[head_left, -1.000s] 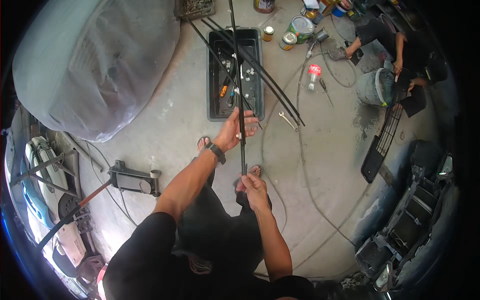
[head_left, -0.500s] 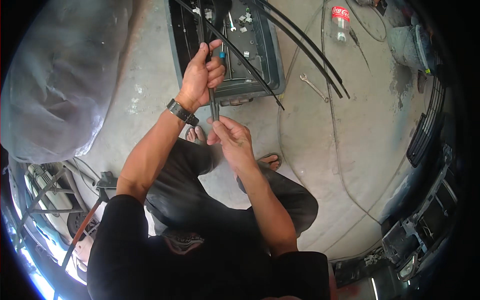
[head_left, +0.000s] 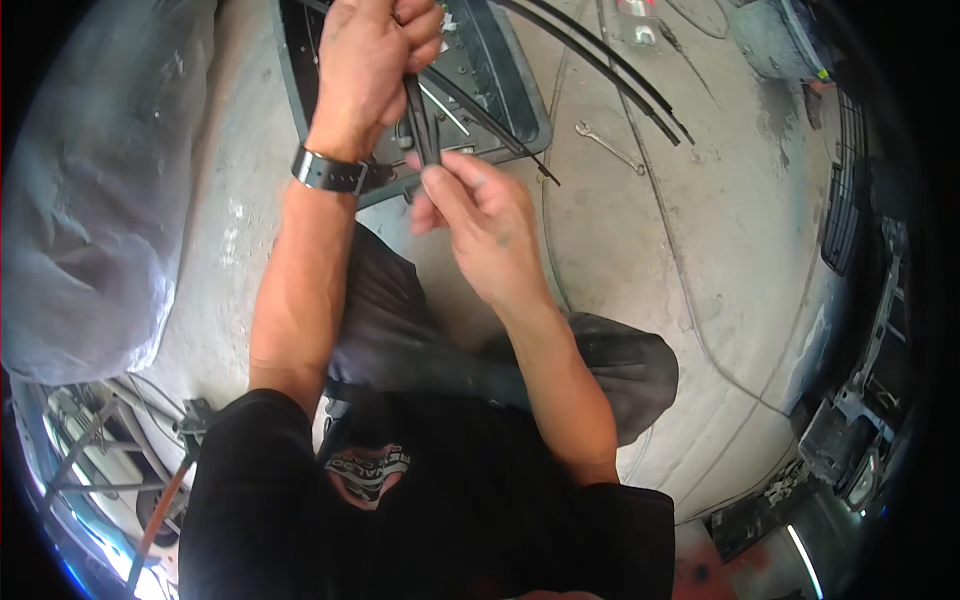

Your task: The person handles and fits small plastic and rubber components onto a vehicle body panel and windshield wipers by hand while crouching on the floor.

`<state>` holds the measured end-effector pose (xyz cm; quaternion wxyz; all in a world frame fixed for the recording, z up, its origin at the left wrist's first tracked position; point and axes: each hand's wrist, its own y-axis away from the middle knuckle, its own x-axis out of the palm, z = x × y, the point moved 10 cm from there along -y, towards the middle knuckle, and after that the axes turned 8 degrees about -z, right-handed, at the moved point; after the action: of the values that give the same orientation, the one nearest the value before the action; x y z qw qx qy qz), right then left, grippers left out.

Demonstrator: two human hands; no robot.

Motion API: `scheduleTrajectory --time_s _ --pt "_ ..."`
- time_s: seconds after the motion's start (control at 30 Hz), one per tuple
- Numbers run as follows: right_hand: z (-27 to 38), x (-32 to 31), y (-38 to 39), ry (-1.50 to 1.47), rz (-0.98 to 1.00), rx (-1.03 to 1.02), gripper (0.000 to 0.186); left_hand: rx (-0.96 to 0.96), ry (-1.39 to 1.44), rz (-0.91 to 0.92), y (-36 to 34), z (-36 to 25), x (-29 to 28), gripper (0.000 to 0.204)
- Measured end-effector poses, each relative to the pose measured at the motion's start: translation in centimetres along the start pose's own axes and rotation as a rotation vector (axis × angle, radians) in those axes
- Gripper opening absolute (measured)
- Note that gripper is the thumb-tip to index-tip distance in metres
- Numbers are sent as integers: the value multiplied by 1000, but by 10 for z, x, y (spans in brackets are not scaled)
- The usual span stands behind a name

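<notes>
A narrow black trim strip point(head_left: 420, 115) runs between my hands, over the near edge of a dark plastic tray point(head_left: 537, 105). Higher up, my left hand point(head_left: 365, 65) is closed around the strip; its top runs out of sight behind the fingers. My right hand point(head_left: 490, 220) pinches the lower end between thumb and fingers, slightly blurred. Beneath them, the tray holds small parts and a thin metal rod point(head_left: 447, 110). Another black strip point(head_left: 495, 128) slants across the tray and past its right corner.
Two long curved strips point(head_left: 600, 65) extend right of the tray. A wrench point(head_left: 610, 148), a clear bottle point(head_left: 640, 30) and a cable point(head_left: 690, 320) lie on the concrete floor. Grey sheeting point(head_left: 100, 200) covers something at left. A black grille point(head_left: 847, 190) stands at far right.
My left hand has moved up in the picture, and my right hand has risen too, both still holding the strip. The view has shifted, so the tray sits higher and further left.
</notes>
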<state>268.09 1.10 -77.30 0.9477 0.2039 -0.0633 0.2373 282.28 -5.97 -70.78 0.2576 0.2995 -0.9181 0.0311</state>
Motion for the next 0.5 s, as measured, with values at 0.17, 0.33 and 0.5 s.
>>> scheduleTrajectory --time_s 0.17,0.33,0.5 --pt "-7 -27 11 -17 -124 -47 27 -79 99 65 2 12 21 29" --pt "-19 -28 22 -90 -182 -52 15 -142 190 106 -8 24 17 29" --pt "-17 -25 21 -77 -226 -97 12 -169 237 68 -16 24 4 30"
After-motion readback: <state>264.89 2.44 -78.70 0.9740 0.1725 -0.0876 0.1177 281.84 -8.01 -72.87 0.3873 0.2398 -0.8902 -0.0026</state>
